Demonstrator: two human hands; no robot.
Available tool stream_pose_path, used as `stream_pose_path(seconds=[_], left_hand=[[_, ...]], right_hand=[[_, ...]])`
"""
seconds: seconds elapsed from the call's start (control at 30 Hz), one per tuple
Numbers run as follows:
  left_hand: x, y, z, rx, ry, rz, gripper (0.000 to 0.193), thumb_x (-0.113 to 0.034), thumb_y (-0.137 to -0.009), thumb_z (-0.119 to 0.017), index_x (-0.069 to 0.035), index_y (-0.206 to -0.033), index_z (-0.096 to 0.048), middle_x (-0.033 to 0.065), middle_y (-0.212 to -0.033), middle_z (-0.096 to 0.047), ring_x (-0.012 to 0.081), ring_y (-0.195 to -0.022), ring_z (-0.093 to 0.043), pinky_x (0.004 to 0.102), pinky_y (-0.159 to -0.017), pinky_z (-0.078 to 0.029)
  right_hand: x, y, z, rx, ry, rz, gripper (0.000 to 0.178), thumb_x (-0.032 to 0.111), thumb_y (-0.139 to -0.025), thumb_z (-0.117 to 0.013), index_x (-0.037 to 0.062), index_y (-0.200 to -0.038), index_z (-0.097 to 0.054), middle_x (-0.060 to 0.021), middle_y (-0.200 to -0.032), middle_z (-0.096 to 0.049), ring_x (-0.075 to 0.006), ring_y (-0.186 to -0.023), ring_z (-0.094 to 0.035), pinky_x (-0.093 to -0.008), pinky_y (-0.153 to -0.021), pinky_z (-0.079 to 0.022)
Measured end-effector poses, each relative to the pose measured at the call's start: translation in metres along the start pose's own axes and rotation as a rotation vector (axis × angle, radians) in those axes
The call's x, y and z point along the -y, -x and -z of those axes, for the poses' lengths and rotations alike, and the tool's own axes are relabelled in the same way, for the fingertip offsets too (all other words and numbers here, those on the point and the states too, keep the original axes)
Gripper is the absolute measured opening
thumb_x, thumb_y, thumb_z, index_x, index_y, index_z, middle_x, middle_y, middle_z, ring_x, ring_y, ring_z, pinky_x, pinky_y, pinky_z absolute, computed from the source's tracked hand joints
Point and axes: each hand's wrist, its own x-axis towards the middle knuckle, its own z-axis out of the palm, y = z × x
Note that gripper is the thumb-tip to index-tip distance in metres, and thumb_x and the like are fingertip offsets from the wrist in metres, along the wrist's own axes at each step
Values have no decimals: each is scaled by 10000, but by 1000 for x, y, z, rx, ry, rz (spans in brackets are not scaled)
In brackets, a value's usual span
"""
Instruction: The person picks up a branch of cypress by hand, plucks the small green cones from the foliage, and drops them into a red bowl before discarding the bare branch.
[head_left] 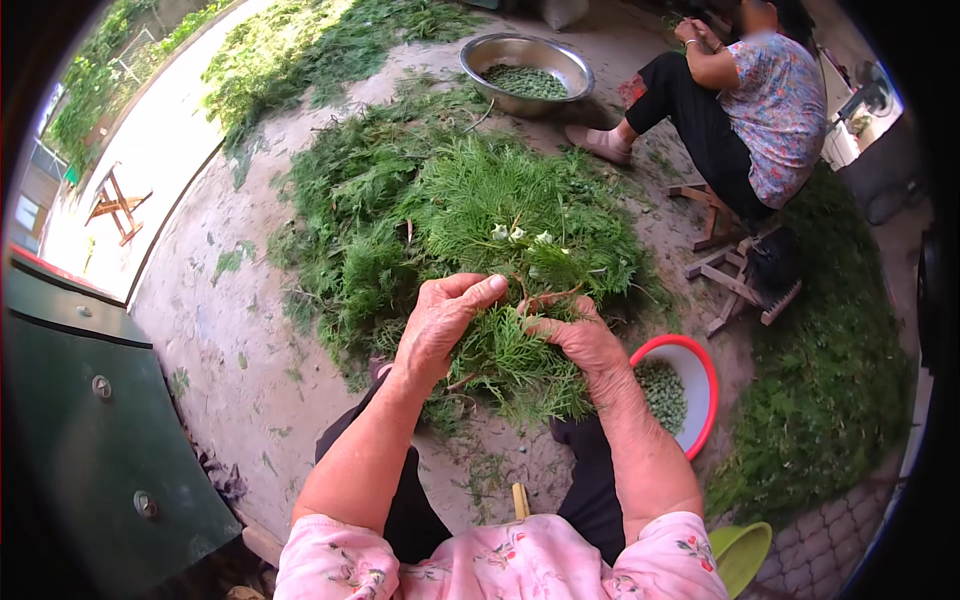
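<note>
Between my two hands is a leafy evergreen branch (530, 366) with flat, feathery sprays and a reddish-brown stem. My left hand (440, 322) is closed around its left side, thumb on top and fingertips hidden in the leaves. Opposite it, my right hand (583, 340) pinches the stem with its thumb in front. A few pale green cones (515, 234) show on the foliage just beyond my hands. Past them spreads a big heap of cut evergreen branches (350, 215). Beside my right forearm stands a white bowl with a red rim (712, 385), partly filled with small green cones (660, 393).
A metal basin (575, 60) of green cones stands beyond the heap. To its right sits another person (775, 110), hands raised together. Wooden stools (725, 283) stand near that person. More greenery (820, 400) covers the right side; a green panel (90, 440) stands at left.
</note>
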Motion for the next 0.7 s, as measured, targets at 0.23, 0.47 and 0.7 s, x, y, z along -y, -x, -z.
stream_pose_path(seconds=[0.23, 0.47, 0.7], left_hand=[[10, 2, -7, -37, 366, 24, 222, -153, -821, -643, -8, -979, -584, 86, -876, -639, 158, -743, -621, 289, -643, -533], [4, 3, -12, -235, 446, -78, 166, -151, -813, -641, -41, -920, -579, 40, -771, -591, 142, -679, -574, 308, -603, -511], [15, -2, -7, -323, 242, -143, 113, -130, -795, -642, -85, -887, -593, -8, -756, -585, 93, -669, -543, 240, -603, -455]], right_hand=[[-10, -8, -8, 80, -69, -99, 217, 98, -752, -702, 39, -955, -650, -7, -913, -648, -108, -868, -576, -267, -819, -438], [-17, -16, -1, 12, 286, 178, 485, 244, -756, -731, 3, -1140, -560, -89, -1048, -608, -157, -951, -557, -301, -848, -442], [6, 3, -24, -230, 417, 694, 165, -3, -797, -617, 18, -961, -611, -96, -905, -605, -162, -658, -603, -240, -596, -507]])
